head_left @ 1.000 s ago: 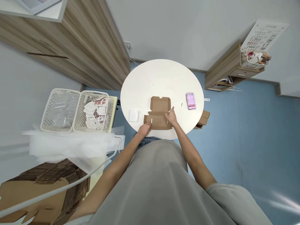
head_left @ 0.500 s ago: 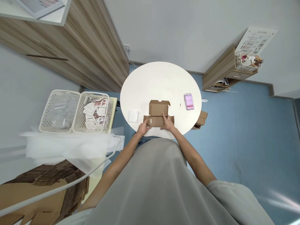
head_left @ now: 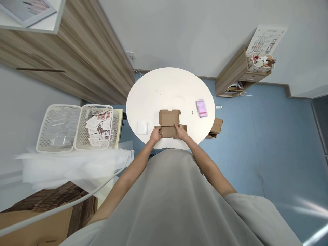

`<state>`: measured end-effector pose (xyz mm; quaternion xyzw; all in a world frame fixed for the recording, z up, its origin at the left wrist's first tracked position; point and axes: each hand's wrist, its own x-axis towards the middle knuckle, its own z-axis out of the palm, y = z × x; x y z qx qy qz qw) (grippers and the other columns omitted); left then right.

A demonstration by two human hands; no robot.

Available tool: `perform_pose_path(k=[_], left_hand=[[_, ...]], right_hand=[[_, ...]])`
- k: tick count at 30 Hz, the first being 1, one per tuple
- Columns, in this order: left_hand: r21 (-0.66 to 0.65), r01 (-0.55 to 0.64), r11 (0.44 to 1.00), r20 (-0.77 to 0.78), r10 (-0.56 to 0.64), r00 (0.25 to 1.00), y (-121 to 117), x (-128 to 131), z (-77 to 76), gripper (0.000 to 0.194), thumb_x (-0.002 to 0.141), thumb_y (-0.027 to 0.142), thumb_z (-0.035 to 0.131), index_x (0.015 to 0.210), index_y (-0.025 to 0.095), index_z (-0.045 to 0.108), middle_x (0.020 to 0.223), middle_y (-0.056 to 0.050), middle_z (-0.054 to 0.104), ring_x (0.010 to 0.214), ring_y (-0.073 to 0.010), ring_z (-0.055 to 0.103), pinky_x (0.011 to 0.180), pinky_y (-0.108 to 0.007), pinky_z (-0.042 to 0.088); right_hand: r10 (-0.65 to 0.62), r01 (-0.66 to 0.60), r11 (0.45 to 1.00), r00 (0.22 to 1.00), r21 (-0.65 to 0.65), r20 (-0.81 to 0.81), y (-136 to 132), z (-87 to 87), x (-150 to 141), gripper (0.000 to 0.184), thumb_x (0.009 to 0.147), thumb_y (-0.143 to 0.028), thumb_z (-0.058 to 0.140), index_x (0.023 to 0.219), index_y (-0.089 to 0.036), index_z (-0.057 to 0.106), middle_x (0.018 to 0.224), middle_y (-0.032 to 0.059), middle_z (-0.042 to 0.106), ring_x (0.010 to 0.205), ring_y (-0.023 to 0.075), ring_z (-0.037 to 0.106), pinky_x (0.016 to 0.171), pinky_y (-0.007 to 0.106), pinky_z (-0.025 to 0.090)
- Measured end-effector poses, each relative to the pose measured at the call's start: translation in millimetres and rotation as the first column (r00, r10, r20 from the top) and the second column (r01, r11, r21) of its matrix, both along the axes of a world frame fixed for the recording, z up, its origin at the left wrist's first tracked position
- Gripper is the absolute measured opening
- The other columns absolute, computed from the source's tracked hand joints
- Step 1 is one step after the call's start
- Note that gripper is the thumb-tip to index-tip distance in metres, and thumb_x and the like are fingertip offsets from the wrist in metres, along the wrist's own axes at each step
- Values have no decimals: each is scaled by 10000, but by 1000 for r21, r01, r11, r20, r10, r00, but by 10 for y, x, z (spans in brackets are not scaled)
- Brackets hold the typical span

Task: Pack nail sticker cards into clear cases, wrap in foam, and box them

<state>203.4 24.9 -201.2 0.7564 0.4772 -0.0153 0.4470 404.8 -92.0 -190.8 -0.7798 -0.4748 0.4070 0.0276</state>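
Note:
A brown cardboard box (head_left: 169, 118), partly folded, lies at the near edge of the white oval table (head_left: 174, 82). Its lid panel spreads open on the far side, and a side flap sticks out at the right. My left hand (head_left: 155, 135) grips the box's left end, fingers closed on the flap there. At the right end, my right hand (head_left: 180, 132) holds the side wall with its thumb on the inside. A white square packet (head_left: 142, 128) rests on the table left of the box. To the right lies a pink-purple item (head_left: 201, 108), blurred out.
Left of the table stand two white baskets, one with clear plastic packets (head_left: 61, 128), one with printed cards (head_left: 98, 128). White sheeting (head_left: 74, 164) and stacked flat cardboard (head_left: 38, 218) are nearer me. Brown boxes (head_left: 216, 126) sit beyond the table's right edge.
The lid panel and front wall have been folded up from the flat sheet. My right hand has shifted from the middle crease onto the right side wall. The left hand stays at the left end.

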Motion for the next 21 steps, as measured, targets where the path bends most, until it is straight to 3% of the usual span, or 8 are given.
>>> perform_pose_path(k=[6,10,12,16,21], left_hand=[[125,-6,992,-123,22,992,-93,-4,74,482,897,68,621,1350,211,708,1333,-141,704,1242,-298,680,1079,-387,534],[237,-139,961,-196,187,963,-111,-178,84,565,960,194,662,1518,211,576,1499,-174,601,1357,-314,633,1077,-394,537],[208,-174,963,-269,227,936,-93,-252,70,483,972,284,692,1440,183,622,1449,-190,642,1342,-327,646,1069,-401,533],[88,-135,987,-314,156,937,-74,-304,46,205,1009,301,636,1165,194,714,1273,-148,769,1219,-297,722,1041,-369,519],[42,-174,984,-231,179,956,-138,-255,82,228,980,361,708,1152,213,690,1134,-94,819,1129,-280,760,988,-358,532]], right_hand=[[-2,2,1000,1000,-16,25,16,-24,-2,1385,741,-418,1023,1791,-323,124,1754,244,235,1425,406,617,1104,459,569],[-9,9,1000,1000,-7,29,-3,-40,8,1369,748,-434,1011,1789,-339,128,1757,223,245,1383,387,644,1090,446,576],[-5,5,1000,1000,-5,31,-11,-48,10,1372,745,-446,1010,1789,-340,127,1755,222,247,1373,388,649,1083,449,579],[12,-12,1000,1000,-12,14,-18,-47,19,1393,731,-462,1016,1789,-343,117,1756,233,236,1359,391,659,1081,461,578],[26,-26,1000,999,2,-44,-35,-24,81,1441,713,-514,1019,1796,-327,87,1768,244,223,1446,420,593,1122,486,558]])
